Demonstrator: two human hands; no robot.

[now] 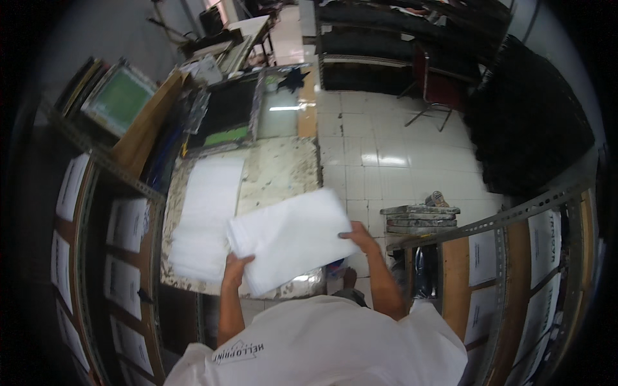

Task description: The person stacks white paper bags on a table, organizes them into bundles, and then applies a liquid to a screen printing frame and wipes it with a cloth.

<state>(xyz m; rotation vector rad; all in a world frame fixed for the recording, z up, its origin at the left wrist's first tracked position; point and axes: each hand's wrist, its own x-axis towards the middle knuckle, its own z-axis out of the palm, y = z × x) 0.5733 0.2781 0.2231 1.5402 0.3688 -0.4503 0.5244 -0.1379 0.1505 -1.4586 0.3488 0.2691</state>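
Both my hands hold a stack of thin white sheets (293, 238) over the near right part of a paint-stained table. At its lower left corner my left hand (235, 269) is closed, with the thumb on top. My right hand (360, 237) grips the right edge, its thumb also over the upper face. Whether the sheets are paper, cloth or plastic I cannot tell. Just left of them, more white sheets (209, 212) lie on the table in a long, overlapping spread. The stack's left edge sits close to that spread.
The stained table (283, 161) bears a dark framed screen (225, 109) at its far end. Shelves with labelled boxes (125, 286) flank me on the left, and more boxes (483, 257) on the right. Flat slabs (421, 220) are piled on the tiled floor; a red chair (434, 83) stands beyond.
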